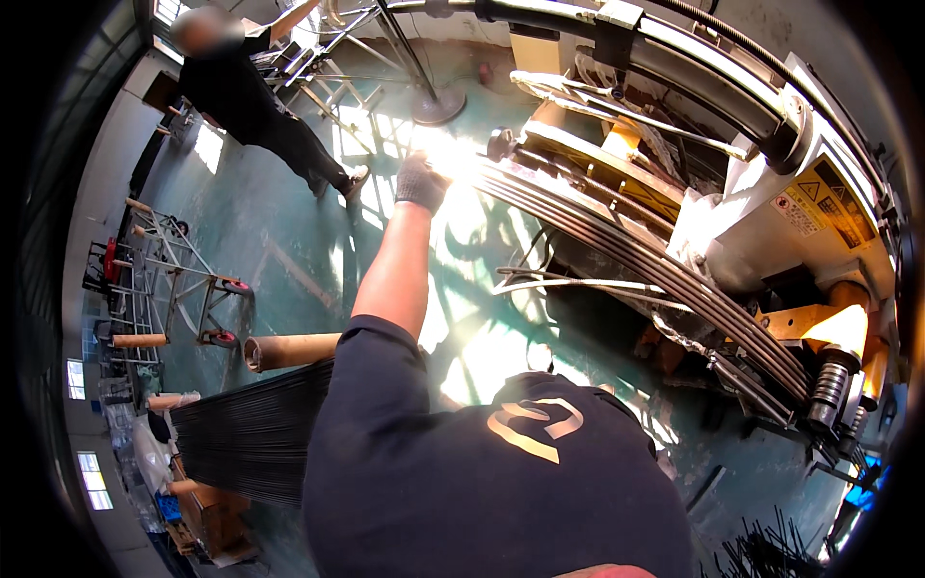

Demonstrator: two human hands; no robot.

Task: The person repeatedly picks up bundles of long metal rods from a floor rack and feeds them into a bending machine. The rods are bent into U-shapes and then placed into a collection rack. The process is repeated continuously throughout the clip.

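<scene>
My left arm reaches out and away, and my left hand [421,183] wears a dark knit glove. It is at the far end of a row of long thin metal rods [636,252]. Strong sunlight washes out the fingers and the rod ends, so I cannot tell whether they touch. The rods run side by side toward the right along a machine [819,217] with a white housing and yellow parts. My right hand does not show; my dark shirt fills the lower middle.
A person in dark clothes [241,96] stands at the far left. Wheeled metal racks [188,275], a cardboard tube [289,351] and a bundle of black strands [255,433] are on the left. A round-based stand [438,104] is ahead. Pale hoses [578,282] hang below the rods.
</scene>
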